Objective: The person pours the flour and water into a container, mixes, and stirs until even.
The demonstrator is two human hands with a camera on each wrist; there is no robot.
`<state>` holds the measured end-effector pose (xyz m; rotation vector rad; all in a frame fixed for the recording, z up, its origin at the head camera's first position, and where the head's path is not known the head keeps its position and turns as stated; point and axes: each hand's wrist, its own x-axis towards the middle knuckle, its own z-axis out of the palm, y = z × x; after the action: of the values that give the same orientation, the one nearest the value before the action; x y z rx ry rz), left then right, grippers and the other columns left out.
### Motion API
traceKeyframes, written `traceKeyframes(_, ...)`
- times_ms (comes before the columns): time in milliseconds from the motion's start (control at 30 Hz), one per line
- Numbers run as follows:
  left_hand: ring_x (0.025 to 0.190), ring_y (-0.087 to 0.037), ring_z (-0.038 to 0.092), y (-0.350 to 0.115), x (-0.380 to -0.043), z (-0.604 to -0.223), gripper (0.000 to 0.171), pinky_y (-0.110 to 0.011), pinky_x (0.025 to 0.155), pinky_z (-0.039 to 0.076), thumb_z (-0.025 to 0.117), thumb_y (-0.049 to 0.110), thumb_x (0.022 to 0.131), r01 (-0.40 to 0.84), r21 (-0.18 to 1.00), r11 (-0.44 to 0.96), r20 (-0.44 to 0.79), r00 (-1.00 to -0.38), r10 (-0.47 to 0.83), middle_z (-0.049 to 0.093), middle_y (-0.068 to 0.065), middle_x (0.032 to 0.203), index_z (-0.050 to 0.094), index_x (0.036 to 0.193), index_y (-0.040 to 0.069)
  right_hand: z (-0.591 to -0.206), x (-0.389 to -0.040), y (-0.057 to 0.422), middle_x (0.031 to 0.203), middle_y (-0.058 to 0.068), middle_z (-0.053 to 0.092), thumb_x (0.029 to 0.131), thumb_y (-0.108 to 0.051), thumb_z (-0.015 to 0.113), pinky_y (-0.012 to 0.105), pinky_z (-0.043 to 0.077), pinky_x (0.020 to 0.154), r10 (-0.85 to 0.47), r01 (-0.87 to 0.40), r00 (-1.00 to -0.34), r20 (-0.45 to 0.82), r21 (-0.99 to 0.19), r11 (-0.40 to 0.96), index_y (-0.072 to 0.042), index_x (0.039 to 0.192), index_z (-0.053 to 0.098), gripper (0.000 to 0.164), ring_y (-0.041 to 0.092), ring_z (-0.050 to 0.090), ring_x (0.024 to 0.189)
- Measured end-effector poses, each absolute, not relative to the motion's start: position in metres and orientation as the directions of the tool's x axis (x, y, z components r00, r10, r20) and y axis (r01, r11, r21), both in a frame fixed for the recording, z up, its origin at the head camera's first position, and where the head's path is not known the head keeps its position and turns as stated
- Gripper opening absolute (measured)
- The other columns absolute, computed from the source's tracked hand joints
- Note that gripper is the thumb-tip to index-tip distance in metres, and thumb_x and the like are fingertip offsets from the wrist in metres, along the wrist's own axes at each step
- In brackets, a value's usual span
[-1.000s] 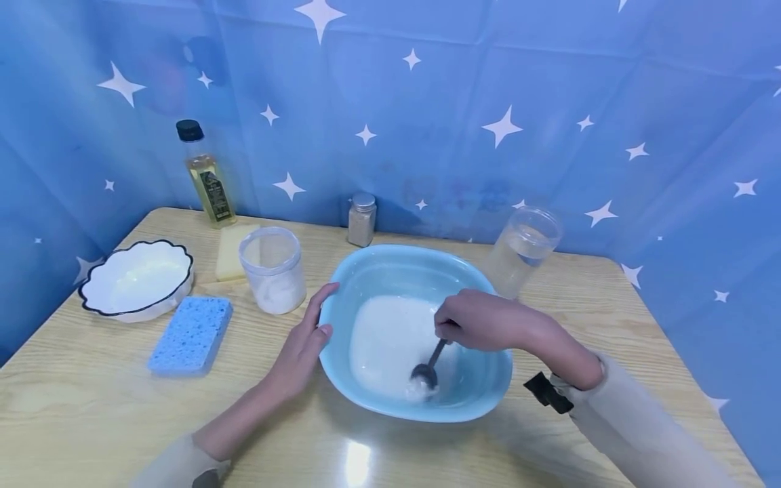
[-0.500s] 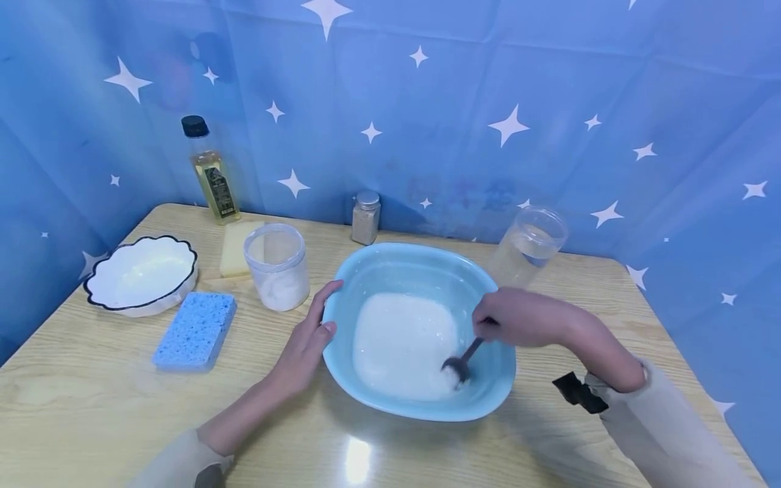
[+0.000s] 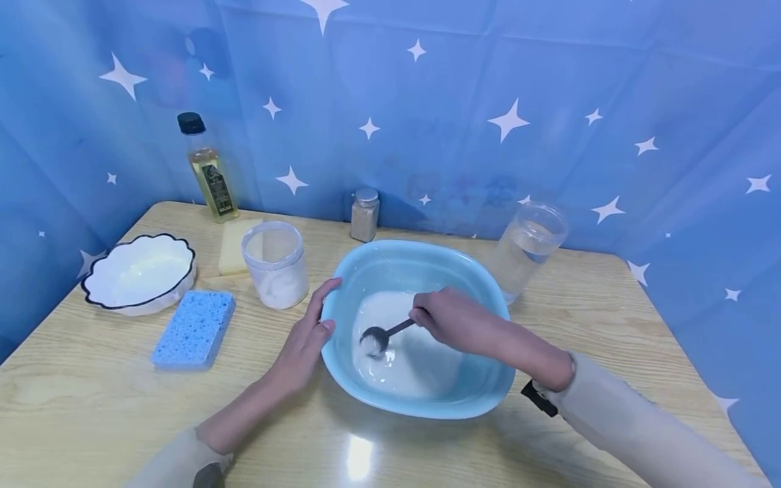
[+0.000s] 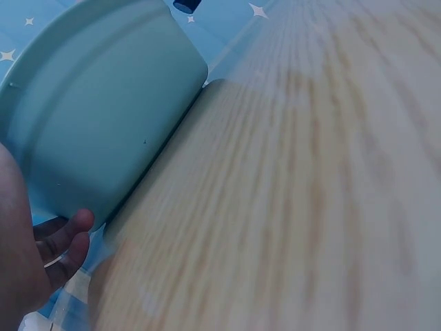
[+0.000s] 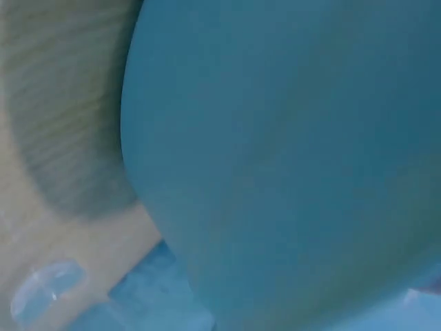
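Observation:
In the head view, a light blue basin (image 3: 421, 408) stands on the wooden table, with a white, milky liquid (image 3: 421, 376) in it. My left hand (image 3: 303, 342) holds the basin's left side, thumb and forefinger at the rim. The left wrist view shows more fingers (image 4: 65, 248) of that hand bent against the outer wall. Over the basin my right hand (image 3: 454, 318) grips the handle of a dark, round-bowled spoon (image 3: 399, 327), its bowl tilted down into the liquid on the left. Only the basin's outer wall (image 5: 275, 165) fills most of the right wrist view.
Behind the basin stand a clear water jar (image 3: 527, 247) and a small shaker (image 3: 365, 215). Leftward are a tub of white powder (image 3: 279, 281), a pale yellow sponge (image 3: 233, 251), an oil bottle (image 3: 213, 179), a scalloped white dish (image 3: 137, 274) and a blue sponge (image 3: 194, 330).
My right hand has swept the spoon through the liquid, first rightward to the basin's right side, then back to the left. The left hand has stayed at the basin's side.

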<state>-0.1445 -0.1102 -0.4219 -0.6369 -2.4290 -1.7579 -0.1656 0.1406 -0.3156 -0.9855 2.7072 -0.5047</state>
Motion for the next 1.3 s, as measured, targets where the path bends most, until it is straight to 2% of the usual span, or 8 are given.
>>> traceKeyframes(233,0.096,-0.022,0.06,-0.111,-0.146,-0.422,0.055,-0.031,0.072,0.053,0.031,0.019,0.093,0.355,0.907,0.228,0.283,-0.913,0.293,0.041,-0.008,0.138,0.021,0.145,0.036,-0.296,-0.169,0.158,0.054,-0.006,0.04,0.092,-0.008,0.055,0.025,0.033,0.048,-0.611,-0.592,-0.792,0.009,-0.261,0.763,-0.013,0.074,0.058,0.019,0.009,0.034,0.048)
traceKeyframes(467,0.093,-0.021,0.061,-0.114,-0.147,-0.425,0.054,-0.032,0.073,0.052,0.031,0.02,0.094,0.357,0.905,0.232,0.288,-0.914,0.285,0.042,-0.008,0.137,0.022,0.145,0.036,-0.299,-0.181,0.141,0.059,-0.005,0.045,0.095,-0.01,0.051,0.026,0.034,0.05,-0.617,-0.588,-0.787,0.005,-0.311,0.747,-0.011,0.078,0.06,0.019,0.009,0.035,0.049)
traceKeyframes(633,0.097,-0.024,0.06,-0.114,-0.147,-0.426,0.054,-0.032,0.074,0.052,0.031,0.02,0.094,0.375,0.9,0.22,0.308,-0.907,0.288,0.04,-0.01,0.139,0.022,0.146,0.033,-0.309,-0.191,0.131,0.059,-0.003,0.046,0.095,-0.011,0.05,0.026,0.036,0.052,-0.601,-0.569,-0.799,-0.02,-0.3,0.766,-0.009,0.078,0.06,0.02,0.011,0.037,0.048)
traceKeyframes(867,0.1,-0.025,0.059,-0.112,-0.148,-0.423,0.053,-0.031,0.074,0.052,0.032,0.02,0.094,0.399,0.891,0.215,0.327,-0.895,0.303,0.041,-0.011,0.138,0.022,0.146,0.03,-0.31,-0.198,0.146,0.055,-0.001,0.043,0.095,-0.009,0.046,0.027,0.035,0.052,-0.533,-0.489,-0.843,-0.073,-0.306,0.817,-0.01,0.073,0.06,0.026,0.012,0.035,0.048)
traceKeyframes(1067,0.1,-0.024,0.058,-0.114,-0.148,-0.423,0.054,-0.032,0.074,0.052,0.032,0.019,0.094,0.395,0.895,0.207,0.326,-0.897,0.299,0.041,-0.009,0.139,0.022,0.145,0.032,-0.298,-0.197,0.152,0.054,0.001,0.042,0.096,-0.008,0.045,0.028,0.034,0.048,-0.499,-0.464,-0.866,-0.023,-0.334,0.82,-0.009,0.072,0.06,0.028,0.013,0.033,0.044)
traceKeyframes(1200,0.101,-0.024,0.059,-0.114,-0.148,-0.426,0.056,-0.032,0.075,0.052,0.033,0.016,0.093,0.373,0.905,0.205,0.304,-0.904,0.301,0.039,-0.01,0.14,0.022,0.145,0.033,-0.303,-0.199,0.141,0.057,0.0,0.046,0.097,-0.012,0.046,0.028,0.036,0.051,-0.525,-0.478,-0.851,-0.029,-0.374,0.795,-0.01,0.076,0.061,0.026,0.013,0.036,0.047)
traceKeyframes(1300,0.103,-0.025,0.058,-0.112,-0.149,-0.426,0.056,-0.032,0.077,0.052,0.033,0.015,0.093,0.374,0.905,0.203,0.304,-0.902,0.306,0.038,-0.011,0.141,0.022,0.145,0.032,-0.309,-0.199,0.134,0.056,-0.001,0.046,0.096,-0.011,0.046,0.027,0.036,0.053,-0.559,-0.519,-0.828,-0.035,-0.329,0.789,-0.01,0.074,0.061,0.027,0.012,0.037,0.049)
